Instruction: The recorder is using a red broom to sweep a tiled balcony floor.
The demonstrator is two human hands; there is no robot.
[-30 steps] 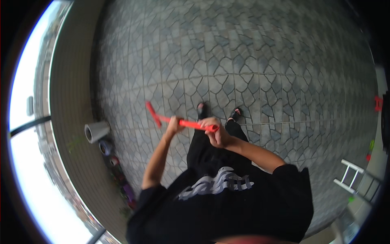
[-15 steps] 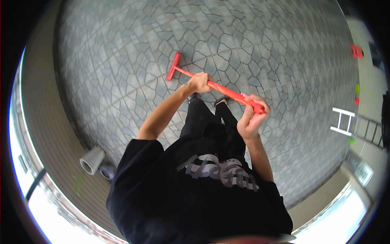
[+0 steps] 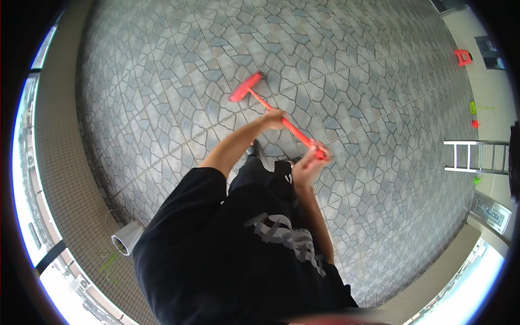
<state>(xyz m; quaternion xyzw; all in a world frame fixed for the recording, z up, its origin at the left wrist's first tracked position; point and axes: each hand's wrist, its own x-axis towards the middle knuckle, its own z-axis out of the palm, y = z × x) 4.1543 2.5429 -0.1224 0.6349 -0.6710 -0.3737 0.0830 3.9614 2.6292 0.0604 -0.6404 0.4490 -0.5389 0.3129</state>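
Observation:
With both hands I hold a long red broom [image 3: 296, 130] slanting across the floor in front of me. My left hand [image 3: 275, 118] is closed round the handle at about its middle. Closer to my body, my right hand [image 3: 310, 163] is wrapped about the top end of the handle, a little blurred by motion. The broom's wide red head [image 3: 246, 88] is down by the stone-patterned tile floor [image 3: 346, 81], up and left of my feet; it is blurred, and its bristles do not show clearly.
A metal ladder [image 3: 456, 156] stands against the right wall, with a red stool-like thing [image 3: 462, 57] farther up and small green [image 3: 473, 108] and red [image 3: 475, 124] things between. A white pot [image 3: 128, 236] sits at the lower left by the tiled wall [image 3: 59, 162].
The broom head has shifted slightly right and turned. My right hand has moved left and down with the handle's end, and my left hand slightly right and down. My body has turned.

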